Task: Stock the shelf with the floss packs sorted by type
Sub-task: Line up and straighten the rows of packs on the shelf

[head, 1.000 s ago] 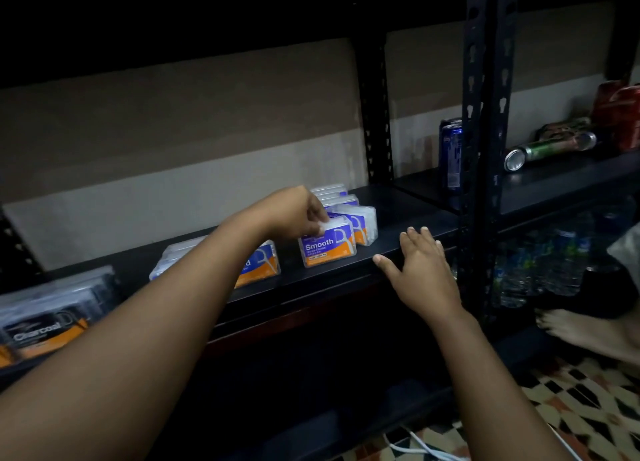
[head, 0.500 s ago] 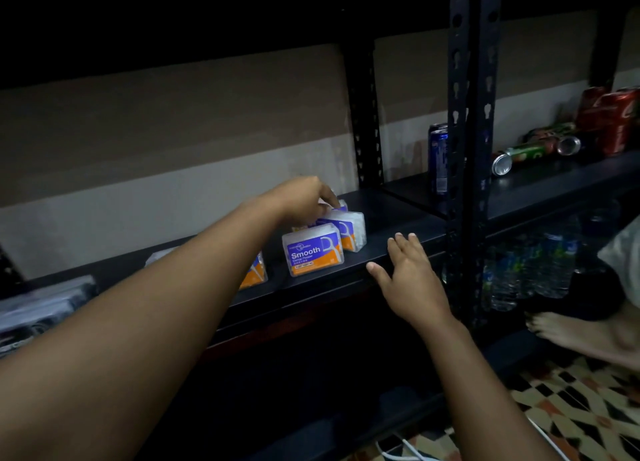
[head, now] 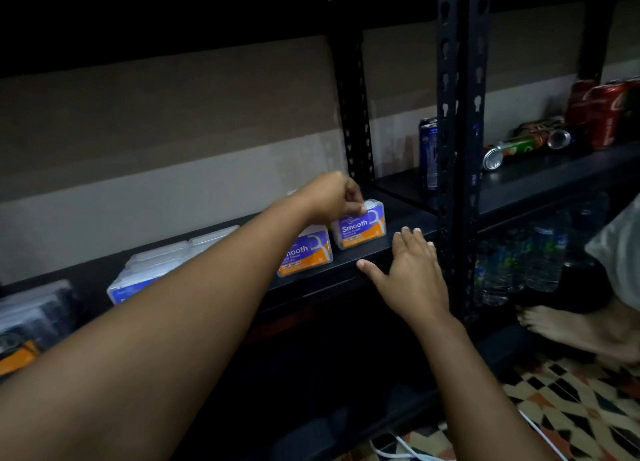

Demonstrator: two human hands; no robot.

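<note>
In the head view, the left hand [head: 332, 197] is reaching across to the far right end of the row of floss packs on the dark shelf [head: 408, 244]. Its fingers [head: 356, 202] are curling down over the top left corner of the rightmost Smooth pack [head: 362, 226], pinching it where it is standing upright at the shelf's front edge, label facing out. The pack's long side is running along the shelf edge, left to right, so any sliding into line would be going along that same axis.

A second Smooth pack [head: 306, 252] is standing just to the left and a little nearer, partly hidden by the left forearm. Further left, a pale-topped row of packs [head: 166, 266] is lying along the shelf, and darker packs [head: 31, 311] are sitting at the far left end, apparently another type.

The right hand [head: 412, 270] is resting flat against the shelf's front lip, fingers straight and spread, gripping nothing. It is lying just below and to the right of the pinched pack, near but not touching it, so the left hand is the one doing the placing while the right seems to be steadying.

Drink cans [head: 602, 114] are occupying the next bay.
</note>
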